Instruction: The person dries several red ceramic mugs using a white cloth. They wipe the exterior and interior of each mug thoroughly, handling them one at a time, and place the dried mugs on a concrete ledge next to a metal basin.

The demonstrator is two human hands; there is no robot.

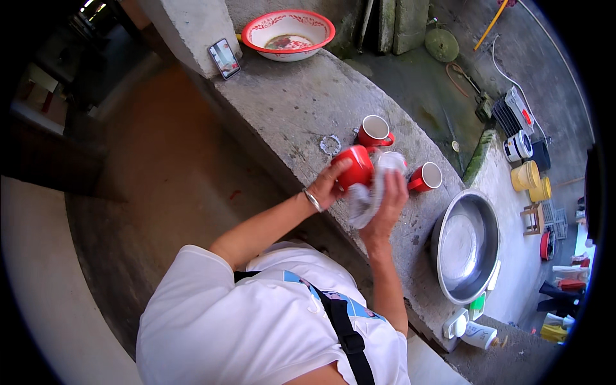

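Note:
My left hand (326, 187) grips a glossy red mug (356, 168), tipped on its side above the concrete ledge (289, 122). My right hand (387, 206), smeared a little by motion, is closed on a crumpled white cloth (364, 204) held against the mug's right side. Just beyond stands a red mug with a pale inside (375, 130), upright. Another red mug (425, 177) is to the right of my right hand. Something round and pale shows between them, mostly hidden by the cloth; I cannot tell what it is.
A wide metal basin (440, 256) sits on the ledge at right, with bottles (479, 335) nearer me. A red-rimmed enamel basin (256, 45) and a propped phone (224, 59) stand at the far end. Past the ledge lies a sunken wet floor (423, 96); yellow buckets (526, 175) are at far right.

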